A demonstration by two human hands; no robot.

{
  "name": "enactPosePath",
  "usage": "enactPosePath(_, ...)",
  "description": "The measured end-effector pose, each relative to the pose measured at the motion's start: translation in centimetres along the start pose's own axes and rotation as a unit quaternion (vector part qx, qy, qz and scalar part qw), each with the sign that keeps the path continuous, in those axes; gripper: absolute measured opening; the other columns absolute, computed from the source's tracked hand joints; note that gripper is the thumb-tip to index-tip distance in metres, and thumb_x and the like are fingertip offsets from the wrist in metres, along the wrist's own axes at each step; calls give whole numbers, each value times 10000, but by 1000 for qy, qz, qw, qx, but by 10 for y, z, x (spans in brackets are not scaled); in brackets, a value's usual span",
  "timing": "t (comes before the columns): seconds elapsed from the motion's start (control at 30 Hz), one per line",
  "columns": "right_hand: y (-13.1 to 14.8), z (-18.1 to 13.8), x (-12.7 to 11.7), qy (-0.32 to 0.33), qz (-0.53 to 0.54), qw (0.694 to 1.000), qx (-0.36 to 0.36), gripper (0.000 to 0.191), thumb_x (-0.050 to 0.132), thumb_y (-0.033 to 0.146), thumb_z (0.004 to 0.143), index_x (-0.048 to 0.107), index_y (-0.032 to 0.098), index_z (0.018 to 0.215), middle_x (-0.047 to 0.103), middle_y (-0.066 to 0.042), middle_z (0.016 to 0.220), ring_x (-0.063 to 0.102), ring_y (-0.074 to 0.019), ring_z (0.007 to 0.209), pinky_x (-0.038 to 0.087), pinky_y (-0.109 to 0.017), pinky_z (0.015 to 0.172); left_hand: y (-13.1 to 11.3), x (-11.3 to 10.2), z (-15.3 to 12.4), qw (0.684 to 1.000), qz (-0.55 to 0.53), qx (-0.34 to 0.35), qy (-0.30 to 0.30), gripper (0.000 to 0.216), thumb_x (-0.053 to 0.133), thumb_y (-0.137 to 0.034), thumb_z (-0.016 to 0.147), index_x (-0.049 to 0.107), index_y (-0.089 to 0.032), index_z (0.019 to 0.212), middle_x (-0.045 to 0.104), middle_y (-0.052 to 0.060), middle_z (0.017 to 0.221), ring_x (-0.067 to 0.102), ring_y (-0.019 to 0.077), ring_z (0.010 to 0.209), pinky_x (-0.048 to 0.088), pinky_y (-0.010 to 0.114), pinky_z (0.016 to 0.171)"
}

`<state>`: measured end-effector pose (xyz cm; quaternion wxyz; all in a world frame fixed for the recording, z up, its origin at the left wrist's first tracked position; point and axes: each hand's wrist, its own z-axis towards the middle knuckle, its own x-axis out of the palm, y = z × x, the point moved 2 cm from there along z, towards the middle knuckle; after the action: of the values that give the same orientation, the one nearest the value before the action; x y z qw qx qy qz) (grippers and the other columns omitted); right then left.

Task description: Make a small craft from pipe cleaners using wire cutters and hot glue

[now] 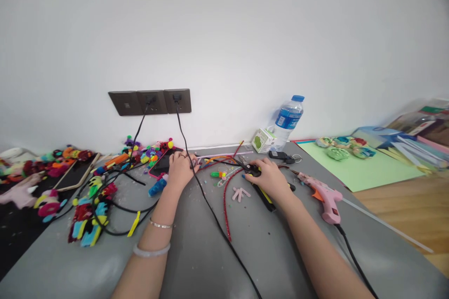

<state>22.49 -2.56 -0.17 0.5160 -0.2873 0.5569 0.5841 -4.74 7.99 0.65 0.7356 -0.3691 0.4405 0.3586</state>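
Note:
My left hand (181,169) rests near the back of the table with its fingers curled. A small pinkish piece shows at the fingertips, but I cannot make out its kind. My right hand (268,178) is closed over black-handled pliers (251,169), whose jaws are partly hidden. Under that hand lies a yellow-and-black utility knife (264,197). Between my hands are a red glittery pipe cleaner (225,205), a small green-and-yellow piece (218,174) and several short pale pink pieces (240,194). Beside my left hand lies a blue fuzzy piece (157,188).
A black cable (210,205) crosses the table from the wall socket (177,101). On the right are a pink glue gun (328,201), a water bottle (288,121), a small box (263,140), and keys (296,158). Colourful fuzzy figures (87,215) and a phone (163,164) lie left.

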Motion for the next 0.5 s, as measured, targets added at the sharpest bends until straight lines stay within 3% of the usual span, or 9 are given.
enactPosePath(0.2, 2, -1, 0, 4, -1, 1000, 9, 331, 696, 372, 770, 667, 234, 1069, 615, -81, 1029, 566, -297, 1016, 461, -356, 763, -9, 4, -2, 999, 25, -6, -28, 113, 641, -304, 836, 736, -252, 865, 667, 91, 1136, 488, 332, 1123, 254, 565, 1072)
enactPosePath(0.5, -2, 2, 3, 9, -7, 1000, 2, 371, 696, 402, 766, 673, 221, 1089, 605, -90, 1018, 559, -297, 988, 450, -368, 796, -8, 5, 1, 997, -18, -61, -48, 128, 592, -239, 839, 716, -240, 868, 694, 53, 1093, 539, 283, 1092, 360, 445, 1004)
